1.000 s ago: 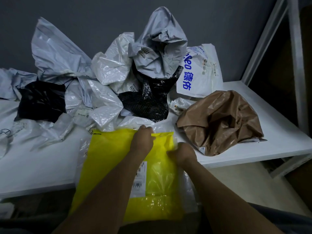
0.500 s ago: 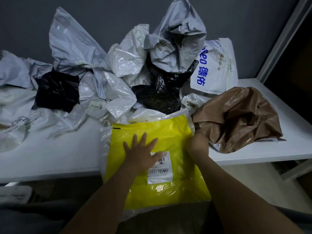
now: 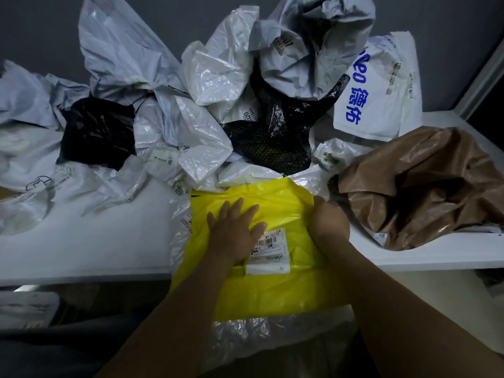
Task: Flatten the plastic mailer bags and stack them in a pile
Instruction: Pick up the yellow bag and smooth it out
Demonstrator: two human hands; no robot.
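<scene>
On the table (image 3: 109, 241), near edge: yellow mailer (image 3: 275, 203) lying flat.
Left hand (image 3: 234, 236) spread, pressing it; right hand (image 3: 330, 223) at its right edge, grip unclear.

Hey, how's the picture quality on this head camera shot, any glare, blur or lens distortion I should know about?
Head view: dim, cool light, darkest under the table; small glints on the central black bag and the brown bag; wide-angle stretch toward the corners; fine print on the label of the yellow mailer is too soft to read.
</scene>
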